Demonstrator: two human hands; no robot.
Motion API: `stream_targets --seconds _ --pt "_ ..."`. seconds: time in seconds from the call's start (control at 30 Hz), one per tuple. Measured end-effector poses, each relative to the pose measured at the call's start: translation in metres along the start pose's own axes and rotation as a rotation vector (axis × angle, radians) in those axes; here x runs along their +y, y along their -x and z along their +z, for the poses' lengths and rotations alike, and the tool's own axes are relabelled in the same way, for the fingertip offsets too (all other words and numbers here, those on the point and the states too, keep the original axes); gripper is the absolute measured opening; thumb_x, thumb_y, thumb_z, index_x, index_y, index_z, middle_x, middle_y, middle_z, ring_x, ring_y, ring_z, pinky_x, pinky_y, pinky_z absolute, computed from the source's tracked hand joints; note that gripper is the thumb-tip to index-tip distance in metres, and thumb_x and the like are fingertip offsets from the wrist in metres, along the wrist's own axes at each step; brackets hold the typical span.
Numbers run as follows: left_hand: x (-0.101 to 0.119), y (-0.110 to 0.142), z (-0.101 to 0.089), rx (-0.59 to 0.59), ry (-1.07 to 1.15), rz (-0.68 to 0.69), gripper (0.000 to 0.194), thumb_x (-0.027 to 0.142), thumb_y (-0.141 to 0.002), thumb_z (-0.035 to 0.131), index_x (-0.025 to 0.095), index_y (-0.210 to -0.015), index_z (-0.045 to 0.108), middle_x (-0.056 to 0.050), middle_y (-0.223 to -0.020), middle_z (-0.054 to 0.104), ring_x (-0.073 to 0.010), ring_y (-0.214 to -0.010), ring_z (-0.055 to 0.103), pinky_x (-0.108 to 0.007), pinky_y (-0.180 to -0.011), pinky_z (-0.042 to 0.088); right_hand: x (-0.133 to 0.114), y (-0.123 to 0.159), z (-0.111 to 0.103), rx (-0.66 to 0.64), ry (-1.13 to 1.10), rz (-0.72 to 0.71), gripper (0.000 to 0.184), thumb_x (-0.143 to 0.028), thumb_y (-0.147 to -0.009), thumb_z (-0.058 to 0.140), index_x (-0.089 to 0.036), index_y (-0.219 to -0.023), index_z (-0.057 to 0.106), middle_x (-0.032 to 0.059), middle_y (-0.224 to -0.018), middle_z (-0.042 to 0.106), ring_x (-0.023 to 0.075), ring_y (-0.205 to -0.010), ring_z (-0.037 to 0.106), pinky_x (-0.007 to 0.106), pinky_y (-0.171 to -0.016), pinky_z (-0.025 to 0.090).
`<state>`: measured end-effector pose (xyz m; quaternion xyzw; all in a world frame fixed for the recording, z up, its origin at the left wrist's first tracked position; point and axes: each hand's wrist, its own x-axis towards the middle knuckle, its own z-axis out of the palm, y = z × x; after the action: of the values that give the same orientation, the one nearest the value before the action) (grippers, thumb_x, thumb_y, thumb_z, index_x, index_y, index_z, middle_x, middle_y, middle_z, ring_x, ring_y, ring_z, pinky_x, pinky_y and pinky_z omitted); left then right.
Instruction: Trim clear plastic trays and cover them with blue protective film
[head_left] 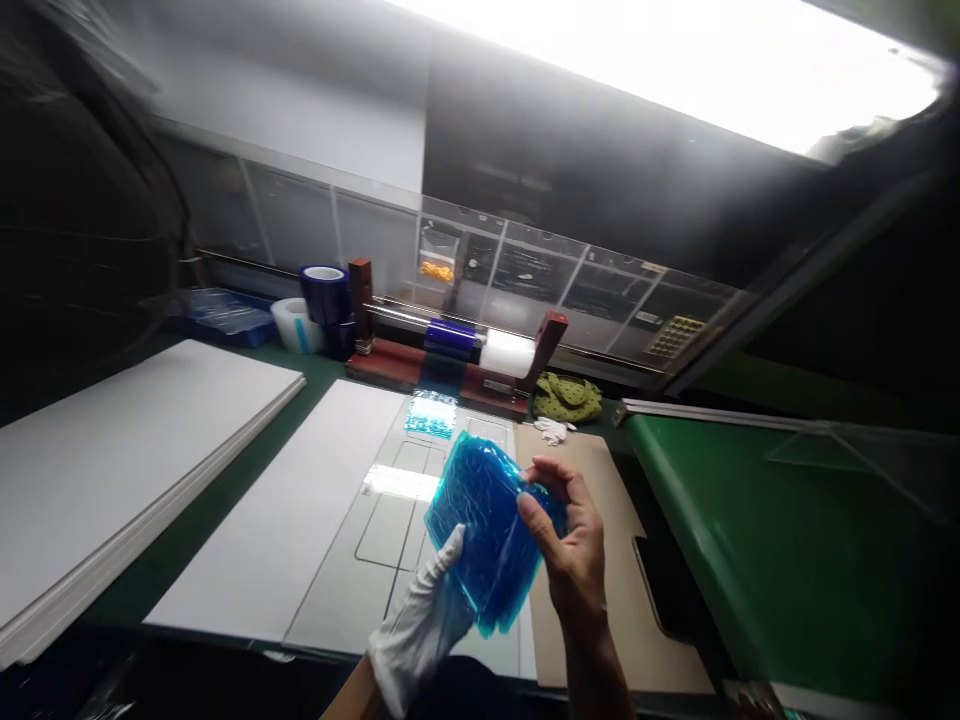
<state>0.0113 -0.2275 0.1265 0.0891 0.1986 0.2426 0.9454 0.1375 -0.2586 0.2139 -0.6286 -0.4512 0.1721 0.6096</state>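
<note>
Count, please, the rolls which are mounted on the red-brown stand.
2: the blue roll, near the middle of the red-brown stand, and the white roll, just to its right. None seems hidden.

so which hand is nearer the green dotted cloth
Right: the right hand is this side of the dotted cloth; the gloved left hand is farther away, toward the lower left.

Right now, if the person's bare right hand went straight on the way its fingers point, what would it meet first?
The blue film sheets: the right hand points leftward at them, its fingertips already at their right-hand side. Exact contact is hard to judge from one view.
</note>
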Motion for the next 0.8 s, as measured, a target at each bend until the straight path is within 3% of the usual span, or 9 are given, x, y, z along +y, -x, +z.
stream_targets --seconds 0.1,0.2,0.27,0.37,0.43,0.53,0.67,0.73,0.8 --pt "0.034 0.006 -0.019 0.264 -0.189 0.199 0.065 0.041 -0.078 0.065 0.021 -0.135 0.041 -0.009 -0.121 0.062 -0.0261 -0.112 0.058 -0.038 -0.094 0.05 0.052 -0.006 -0.011 -0.083 -0.033 0.156 0.047 -0.043 -0.079 0.059 -0.02 -0.119 0.047 0.0099 -0.119 0.058 0.024 -0.115 0.053 0.043 -0.099 0.041" --pt "0.081 0.024 -0.054 0.464 -0.497 0.353 0.069 0.051 -0.077 0.062 0.024 -0.136 0.039 -0.009 -0.12 0.063 -0.0273 -0.104 0.063 -0.04 -0.087 0.054 0.126 -0.004 -0.041 -0.221 0.182 0.383 0.053 -0.051 -0.073 0.059 -0.019 -0.114 0.053 0.0135 -0.128 0.053 0.0284 -0.123 0.046 0.045 -0.104 0.035" --pt "0.116 0.039 -0.081 0.546 -0.755 0.374 0.069 0.056 -0.077 0.06 0.024 -0.135 0.041 -0.01 -0.119 0.064 -0.0259 -0.101 0.065 -0.038 -0.084 0.055 0.181 0.004 -0.072 -0.239 0.385 0.487 0.059 -0.058 -0.066 0.056 -0.016 -0.107 0.057 0.0167 -0.125 0.055 0.033 -0.122 0.047 0.047 -0.103 0.035" --pt "0.166 0.059 -0.116 0.677 -0.848 0.372 0.07 0.055 -0.067 0.07 0.019 -0.125 0.052 -0.011 -0.111 0.068 -0.0264 -0.096 0.066 -0.036 -0.082 0.055 0.25 0.025 -0.119 -0.222 0.634 0.561 0.067 -0.062 -0.053 0.055 -0.014 -0.099 0.059 0.0202 -0.117 0.058 0.0377 -0.119 0.049 0.046 -0.102 0.037" --pt "0.193 0.07 -0.132 0.739 -0.894 0.328 0.072 0.055 -0.061 0.074 0.016 -0.119 0.057 -0.013 -0.106 0.07 -0.0276 -0.093 0.067 -0.036 -0.08 0.056 0.281 0.04 -0.141 -0.257 0.705 0.595 0.069 -0.062 -0.05 0.054 -0.014 -0.1 0.059 0.0204 -0.118 0.058 0.0381 -0.117 0.051 0.045 -0.1 0.04" --pt "0.218 0.08 -0.146 0.792 -0.987 0.246 0.074 0.058 -0.053 0.076 0.013 -0.11 0.062 -0.014 -0.101 0.071 -0.0289 -0.092 0.067 -0.037 -0.079 0.055 0.3 0.059 -0.152 -0.336 0.787 0.606 0.07 -0.061 -0.048 0.054 -0.016 -0.1 0.059 0.019 -0.115 0.059 0.038 -0.113 0.054 0.043 -0.095 0.044" --pt "0.233 0.083 -0.157 0.93 -1.211 0.222 0.072 0.063 -0.05 0.074 0.014 -0.102 0.067 -0.014 -0.101 0.07 -0.0328 -0.099 0.062 -0.042 -0.085 0.05 0.293 0.07 -0.141 -0.33 0.956 0.576 0.056 -0.06 -0.056 0.049 -0.022 -0.097 0.059 0.0154 -0.104 0.061 0.0379 -0.103 0.058 0.048 -0.083 0.047" --pt "0.238 0.082 -0.159 1.086 -1.372 0.265 0.075 0.062 -0.046 0.075 0.014 -0.103 0.066 -0.018 -0.115 0.063 -0.0413 -0.116 0.049 -0.052 -0.095 0.04 0.285 0.07 -0.135 -0.35 0.96 0.587 0.044 -0.059 -0.061 0.046 -0.025 -0.084 0.059 0.0129 -0.094 0.062 0.0358 -0.093 0.061 0.047 -0.076 0.049" --pt "0.242 0.08 -0.159 1.238 -1.542 0.337 0.084 0.061 -0.046 0.074 0.014 -0.114 0.061 -0.021 -0.135 0.047 -0.0477 -0.13 0.026 -0.062 -0.103 0.021 0.278 0.069 -0.131 -0.392 0.917 0.581 0.037 -0.059 -0.063 0.045 -0.026 -0.071 0.056 0.0104 -0.084 0.062 0.0331 -0.085 0.062 0.045 -0.074 0.049"
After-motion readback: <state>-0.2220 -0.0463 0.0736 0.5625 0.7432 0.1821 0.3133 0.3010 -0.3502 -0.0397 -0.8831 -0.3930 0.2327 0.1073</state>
